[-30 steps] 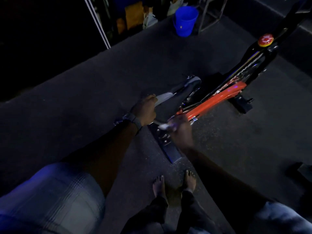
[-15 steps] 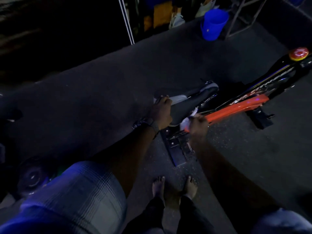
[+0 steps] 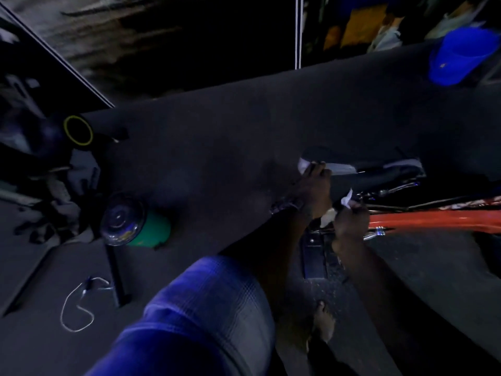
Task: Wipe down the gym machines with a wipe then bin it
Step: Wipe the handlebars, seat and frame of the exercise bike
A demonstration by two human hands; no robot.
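Since the earlier frame the view has swung to the left, so the exercise bike [image 3: 433, 221] now sits at the right edge and a green bin [image 3: 146, 226] with a clear lid has come into sight on the dark floor mat [image 3: 217, 147], well apart from the bike. Both arms reach forward from the short checked sleeves. The left hand [image 3: 315, 188] lies over the rear end of the black saddle [image 3: 379, 175], fingers curled on its edge, with a wristband at the wrist. The right hand [image 3: 351, 221] is just beside it, lower, fingers closed and pinching the white wipe [image 3: 347, 199] against the saddle's underside near the orange frame. A blue bucket [image 3: 458, 55] stands at the far right corner of the mat. No writing is readable in this dim light.
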